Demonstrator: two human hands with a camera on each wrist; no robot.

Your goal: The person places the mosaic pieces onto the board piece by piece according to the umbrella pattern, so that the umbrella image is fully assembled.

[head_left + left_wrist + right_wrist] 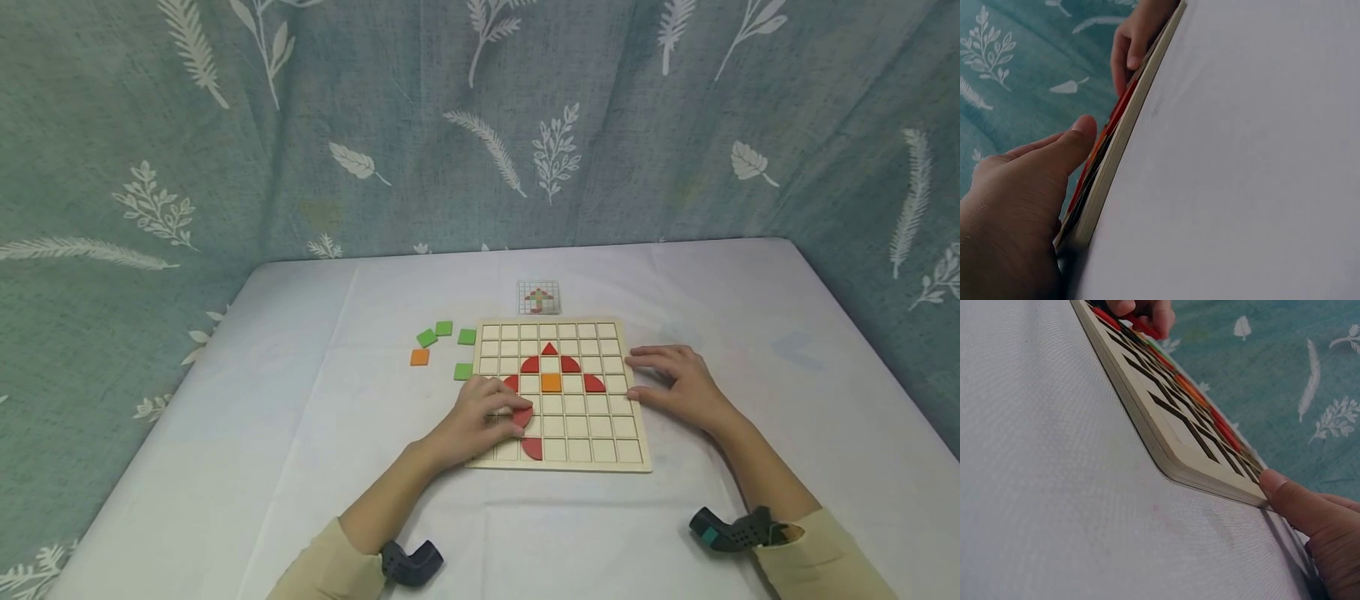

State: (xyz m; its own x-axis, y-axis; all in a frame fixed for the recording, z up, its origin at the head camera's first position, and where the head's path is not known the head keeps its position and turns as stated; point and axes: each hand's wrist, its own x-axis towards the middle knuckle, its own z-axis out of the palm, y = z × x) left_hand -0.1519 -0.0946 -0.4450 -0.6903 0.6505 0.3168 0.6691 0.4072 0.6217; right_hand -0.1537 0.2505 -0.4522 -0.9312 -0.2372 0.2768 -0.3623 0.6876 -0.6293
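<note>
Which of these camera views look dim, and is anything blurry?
Head: bright, fairly even light on the white tablecloth; left wrist: dim, left hand dark, a black patch beside it blurred; right wrist: dim too, but the board looks crisp at its corner.

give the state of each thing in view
Board, flat, partly filled
Held red piece, tilted over board
Left grip, pinching held red piece
Right grip, touching board's right edge
Red triangle, set in board
Red quarter-circles, set in board
Inner orange tile, set in board
Outer orange tile, loose, left of board
Green tiles, loose, left of board
Card, flat, picture up
</note>
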